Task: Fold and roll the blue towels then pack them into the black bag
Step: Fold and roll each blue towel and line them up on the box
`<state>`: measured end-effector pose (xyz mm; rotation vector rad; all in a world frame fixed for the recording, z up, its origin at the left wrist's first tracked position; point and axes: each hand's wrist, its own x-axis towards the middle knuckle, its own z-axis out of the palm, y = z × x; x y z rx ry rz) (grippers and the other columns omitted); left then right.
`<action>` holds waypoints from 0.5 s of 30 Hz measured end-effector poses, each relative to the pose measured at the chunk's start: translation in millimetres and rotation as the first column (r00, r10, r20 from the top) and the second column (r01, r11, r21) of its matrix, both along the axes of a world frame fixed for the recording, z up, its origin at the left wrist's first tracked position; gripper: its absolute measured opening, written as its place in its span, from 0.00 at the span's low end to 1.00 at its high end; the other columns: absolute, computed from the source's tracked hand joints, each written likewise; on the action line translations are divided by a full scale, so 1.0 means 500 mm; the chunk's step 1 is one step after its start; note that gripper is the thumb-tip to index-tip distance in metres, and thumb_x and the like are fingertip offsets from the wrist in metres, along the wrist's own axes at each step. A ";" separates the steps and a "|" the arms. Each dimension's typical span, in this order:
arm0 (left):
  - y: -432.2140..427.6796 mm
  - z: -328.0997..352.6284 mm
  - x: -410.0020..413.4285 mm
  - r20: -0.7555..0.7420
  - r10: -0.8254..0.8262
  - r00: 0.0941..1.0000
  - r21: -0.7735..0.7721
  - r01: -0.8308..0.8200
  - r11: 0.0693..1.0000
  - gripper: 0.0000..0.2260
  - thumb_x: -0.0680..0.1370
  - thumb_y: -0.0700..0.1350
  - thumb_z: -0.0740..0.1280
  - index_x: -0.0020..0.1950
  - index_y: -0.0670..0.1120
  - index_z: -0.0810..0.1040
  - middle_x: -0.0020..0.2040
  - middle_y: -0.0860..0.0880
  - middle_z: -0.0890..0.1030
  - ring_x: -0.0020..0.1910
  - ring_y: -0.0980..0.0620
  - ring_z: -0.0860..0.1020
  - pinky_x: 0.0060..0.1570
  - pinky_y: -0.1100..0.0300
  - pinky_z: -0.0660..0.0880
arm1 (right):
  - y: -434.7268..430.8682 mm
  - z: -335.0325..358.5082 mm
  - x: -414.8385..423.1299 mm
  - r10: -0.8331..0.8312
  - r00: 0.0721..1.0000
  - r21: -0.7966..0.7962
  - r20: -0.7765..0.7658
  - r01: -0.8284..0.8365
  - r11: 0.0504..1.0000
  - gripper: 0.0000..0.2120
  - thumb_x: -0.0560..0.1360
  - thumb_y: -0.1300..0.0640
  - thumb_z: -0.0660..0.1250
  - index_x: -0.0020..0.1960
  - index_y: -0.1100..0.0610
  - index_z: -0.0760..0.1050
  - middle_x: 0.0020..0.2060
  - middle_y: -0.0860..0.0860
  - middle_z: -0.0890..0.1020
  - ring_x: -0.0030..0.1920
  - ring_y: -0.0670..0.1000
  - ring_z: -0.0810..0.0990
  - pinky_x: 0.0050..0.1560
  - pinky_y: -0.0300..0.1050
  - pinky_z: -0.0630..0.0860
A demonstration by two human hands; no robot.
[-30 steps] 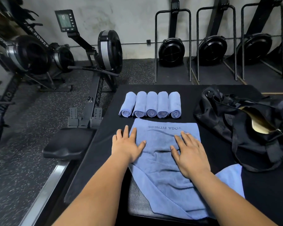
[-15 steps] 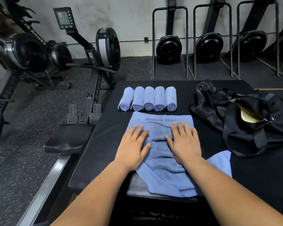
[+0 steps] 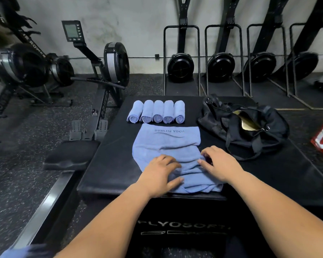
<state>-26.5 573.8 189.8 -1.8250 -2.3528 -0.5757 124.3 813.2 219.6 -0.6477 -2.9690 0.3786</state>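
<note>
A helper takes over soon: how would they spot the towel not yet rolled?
On the black padded box, five rolled towels lie in a row left of the black bag. Just nearer is the unrolled towel, gripped by the left hand and right hand. It alone lies spread, printed YOGA FITNESS.

A pale, smudged wall (image 3: 119,19) runs across the back. The floor (image 3: 26,174) is dark rubber flecked with white. A rowing machine (image 3: 116,66) stands at left, its small screen (image 3: 71,30) raised on an arm. Four more rowers (image 3: 180,66) are stored upright along the wall. A black padded box (image 3: 110,164) stands in front.
</note>
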 end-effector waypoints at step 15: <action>-0.025 0.022 0.043 -0.013 0.121 0.993 0.120 -0.118 0.986 0.13 0.82 0.58 0.62 0.51 0.53 0.83 0.45 0.53 0.82 0.48 0.46 0.77 0.52 0.50 0.72 | -0.023 0.032 0.072 0.124 0.988 -0.033 0.090 -0.122 0.992 0.11 0.73 0.40 0.74 0.54 0.36 0.80 0.51 0.44 0.76 0.56 0.52 0.72 0.57 0.53 0.75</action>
